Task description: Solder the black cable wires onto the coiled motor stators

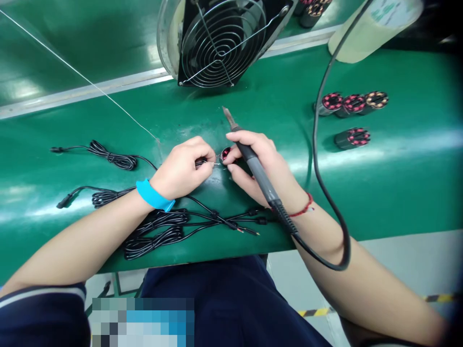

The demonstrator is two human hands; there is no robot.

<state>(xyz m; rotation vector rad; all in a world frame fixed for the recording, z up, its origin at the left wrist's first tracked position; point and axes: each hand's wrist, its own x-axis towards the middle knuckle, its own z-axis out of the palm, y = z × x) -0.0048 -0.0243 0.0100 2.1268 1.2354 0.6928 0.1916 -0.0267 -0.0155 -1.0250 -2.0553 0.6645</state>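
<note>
Left hand: closed in a pinch, thumb and forefinger gripping a thin dark lead whose pale tip points toward the right hand
Right hand: grasping the soldering iron, its fingertips also meeting at the small red-wound part; whether they grip that part firmly I cannot tell
Soldering iron: slanting across the right hand, tip up and to the left, apart from the lead and the wound part
Red-wound part: on or just above the green bench, between both hands, partly hidden by right-hand fingers
Iron's cord: looping down past the right forearm and back up to the top edge
Solder-like strand: running from the upper left down to near the left hand
Coiled black cables: bundled beside and below the left forearm, some bared ends near the bench's front edge
Wound cores: three in a touching row at right, two red and one copper-toned, with a fourth, red, just in front
Fan: behind the hands, wire guard facing them
Pale cylinder: at the far right of the bench
Wrists: blue band on the left, red bracelet on the right
</note>
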